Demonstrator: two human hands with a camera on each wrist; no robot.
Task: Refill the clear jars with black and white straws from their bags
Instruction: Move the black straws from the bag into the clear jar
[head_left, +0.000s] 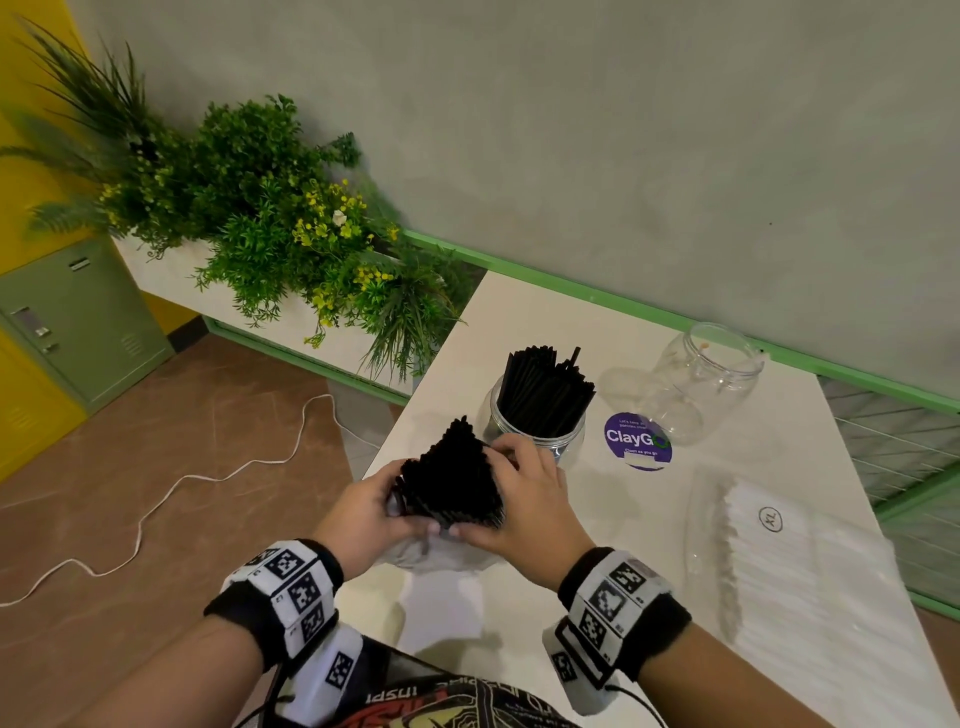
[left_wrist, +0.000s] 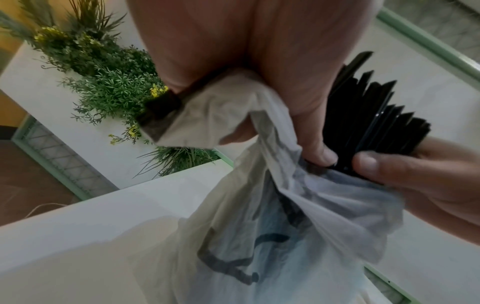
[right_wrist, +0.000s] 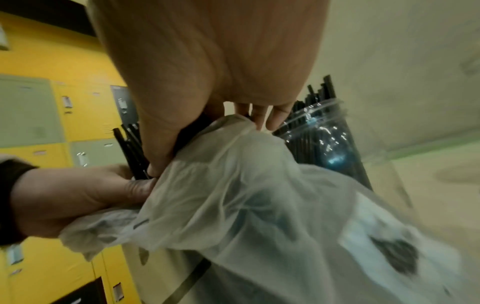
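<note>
Both hands hold a thick bundle of black straws over the near left part of the white table. My left hand grips the bundle's left side and the thin plastic bag that hangs from its lower end. My right hand grips the right side, thumb on the straws. Just behind stands a clear jar packed with upright black straws. An empty clear jar stands at the back right. A bag of white straws lies flat at the right.
A purple round ClayGo sticker lies on the table between the jars. A planter with green plants stands left of the table. A white cord runs over the brown floor. Yellow and green lockers stand at the left.
</note>
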